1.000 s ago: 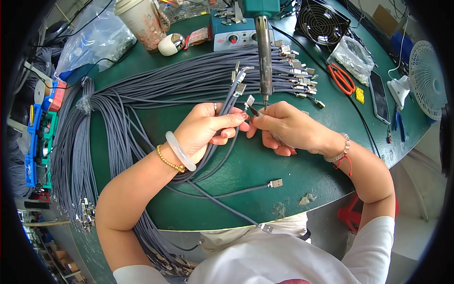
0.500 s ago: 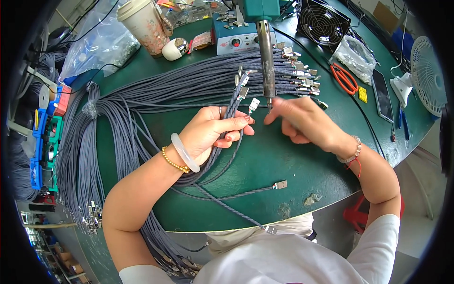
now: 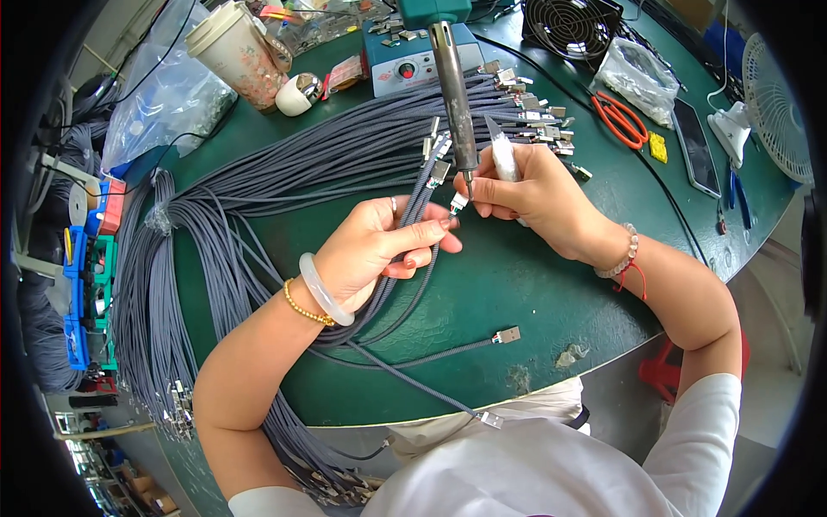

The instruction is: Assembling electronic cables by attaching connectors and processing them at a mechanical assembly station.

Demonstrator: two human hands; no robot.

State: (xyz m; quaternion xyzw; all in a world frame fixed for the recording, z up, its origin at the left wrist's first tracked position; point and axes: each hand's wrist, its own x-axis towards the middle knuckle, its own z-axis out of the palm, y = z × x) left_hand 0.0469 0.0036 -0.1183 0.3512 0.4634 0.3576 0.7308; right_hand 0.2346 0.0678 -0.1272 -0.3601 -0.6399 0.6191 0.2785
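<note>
My left hand (image 3: 381,244) grips a few grey braided cables (image 3: 428,183), their metal connector ends pointing up toward a soldering iron (image 3: 453,95) held on a stand. My right hand (image 3: 534,194) pinches a small white-wrapped tool (image 3: 503,158) and holds one connector (image 3: 458,204) right at the iron's tip. The two hands nearly touch at the fingertips. A thick bundle of grey cables (image 3: 284,172) arcs across the green table (image 3: 517,284) behind the hands.
A row of finished connectors (image 3: 534,116) lies behind the iron. A blue solder station (image 3: 405,65), paper cup (image 3: 237,56), black fan (image 3: 568,26), orange scissors (image 3: 622,121), phone (image 3: 696,146), white desk fan (image 3: 780,103) and plastic bags surround them. One loose cable end (image 3: 506,334) lies near the table's front edge.
My right hand has risen from low beside the left hand up to the iron's tip, bringing a connector there. The left hand has tilted its cables slightly upward.
</note>
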